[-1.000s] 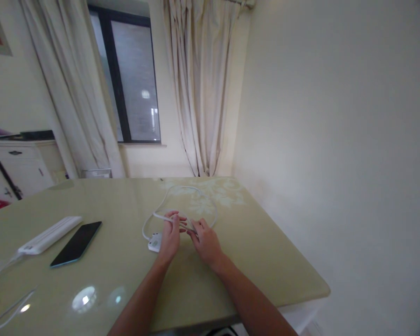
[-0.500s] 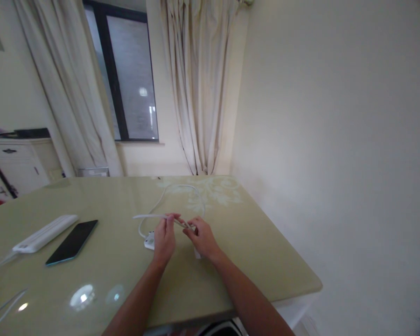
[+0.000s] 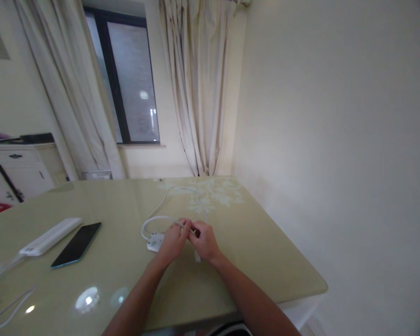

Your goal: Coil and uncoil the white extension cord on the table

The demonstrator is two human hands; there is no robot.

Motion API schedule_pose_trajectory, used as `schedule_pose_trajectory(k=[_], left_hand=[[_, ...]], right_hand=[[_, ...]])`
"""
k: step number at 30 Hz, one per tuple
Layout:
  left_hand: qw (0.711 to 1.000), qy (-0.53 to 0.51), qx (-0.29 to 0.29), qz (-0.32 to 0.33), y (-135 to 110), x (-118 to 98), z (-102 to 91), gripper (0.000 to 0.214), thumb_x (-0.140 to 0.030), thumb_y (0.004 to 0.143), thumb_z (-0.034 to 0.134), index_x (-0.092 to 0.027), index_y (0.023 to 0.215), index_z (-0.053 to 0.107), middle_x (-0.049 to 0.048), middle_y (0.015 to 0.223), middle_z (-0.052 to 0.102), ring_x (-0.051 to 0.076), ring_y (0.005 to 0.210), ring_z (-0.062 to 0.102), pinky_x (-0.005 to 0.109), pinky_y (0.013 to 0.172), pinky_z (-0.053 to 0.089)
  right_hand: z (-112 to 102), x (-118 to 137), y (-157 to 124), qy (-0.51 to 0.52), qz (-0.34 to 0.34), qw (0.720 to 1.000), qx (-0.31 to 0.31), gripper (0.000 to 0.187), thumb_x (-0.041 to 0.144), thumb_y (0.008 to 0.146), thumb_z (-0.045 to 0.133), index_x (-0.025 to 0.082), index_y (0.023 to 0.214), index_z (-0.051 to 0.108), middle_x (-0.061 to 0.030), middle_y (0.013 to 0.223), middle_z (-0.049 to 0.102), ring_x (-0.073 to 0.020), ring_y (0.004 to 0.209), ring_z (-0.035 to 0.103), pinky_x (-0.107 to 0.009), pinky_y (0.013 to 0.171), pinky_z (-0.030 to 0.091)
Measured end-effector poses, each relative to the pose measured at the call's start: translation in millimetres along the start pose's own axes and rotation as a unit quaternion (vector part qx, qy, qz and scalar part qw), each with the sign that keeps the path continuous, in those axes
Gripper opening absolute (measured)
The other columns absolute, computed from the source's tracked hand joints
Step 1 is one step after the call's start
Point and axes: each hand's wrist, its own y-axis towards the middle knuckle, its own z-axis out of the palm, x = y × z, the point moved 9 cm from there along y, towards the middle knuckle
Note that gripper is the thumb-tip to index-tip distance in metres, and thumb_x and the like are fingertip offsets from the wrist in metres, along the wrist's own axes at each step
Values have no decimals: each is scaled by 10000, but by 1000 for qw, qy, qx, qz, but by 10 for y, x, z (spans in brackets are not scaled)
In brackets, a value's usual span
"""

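From here I see the desk (image 3: 266,270) carrying a bar (image 3: 51,238) and phone (image 3: 77,245) at ten o'clock, block (image 3: 154,242) and cord (image 3: 184,187) at eleven.

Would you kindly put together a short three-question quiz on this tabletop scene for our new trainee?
1. Multiple choice: what do the left hand and right hand hold?
A) a spoon
B) a white cable
C) a pen

2. True or false: the dark phone lies on the table, to the left of both hands.

3. Fill in the blank: ____ hang on both sides of the window.

Key: 1. B; 2. True; 3. Curtains
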Motion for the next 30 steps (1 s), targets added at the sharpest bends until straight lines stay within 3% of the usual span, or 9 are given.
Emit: schedule_pose_trajectory(k=[2,5,8,11,16,20,23,26,30], left_hand=[[997,34,66,-12,36,-8,3,445,-474,998,382,-199,879,711,124,850,742,276,876,711,401,891,518],[993,50,108,-23,102,-85,-158,428,-503,971,432,-217,815,710,112,811,752,281,913,724,373,894,520],[995,-10,93,-27,196,-191,-419,415,-484,971,404,-201,989,708,113,978,780,272,1038,720,395,970,518],[996,-55,74,-13,278,-241,-608,431,-366,942,398,-144,1242,613,148,1199,746,262,1195,671,452,1100,460],[982,118,142,36,269,-198,-482,498,-187,824,443,-127,1304,559,188,1388,640,280,1373,542,499,1234,284],[970,182,160,36,222,-137,-364,278,-172,847,459,-192,1093,587,173,1121,730,309,1113,679,496,1072,438],[986,82,145,24,225,-168,-373,93,-252,931,445,-230,959,531,96,886,713,255,838,686,402,820,513],[996,-50,73,21,268,-295,-514,153,-370,966,490,-229,908,495,-6,705,586,170,638,566,306,648,468],[960,-273,-21,-58,315,-452,-692,301,-498,958,561,-202,969,505,-76,657,434,81,508,383,182,475,335]], right_hand=[[-13,-12,11,29,24,999,1,370,489,901,681,150,765,738,3,660,562,-107,604,448,-240,598,332],[-10,-27,22,98,63,993,13,388,538,861,710,157,828,778,9,649,577,-92,549,437,-230,543,319],[-46,-93,29,192,125,973,4,427,569,830,725,156,916,790,11,631,582,-87,485,452,-221,475,310],[-132,-135,41,267,160,950,-27,437,576,790,753,145,859,774,9,641,581,-65,452,425,-210,433,273],[-146,-70,29,316,158,935,-11,461,572,772,775,139,928,800,18,632,549,-41,443,374,-200,424,226],[-165,-38,6,342,141,929,-6,428,558,808,758,137,879,798,17,603,523,-43,452,354,-208,438,211],[-219,-71,40,370,128,920,-21,432,567,825,729,137,812,775,-8,623,557,-55,457,340,-224,439,205],[-252,-118,98,393,130,910,-32,574,667,892,568,138,967,778,-72,744,654,-102,524,446,-241,481,328],[-249,-14,111,330,81,940,-23,715,699,996,298,151,1151,731,-155,1055,733,-211,895,658,-321,776,503]])
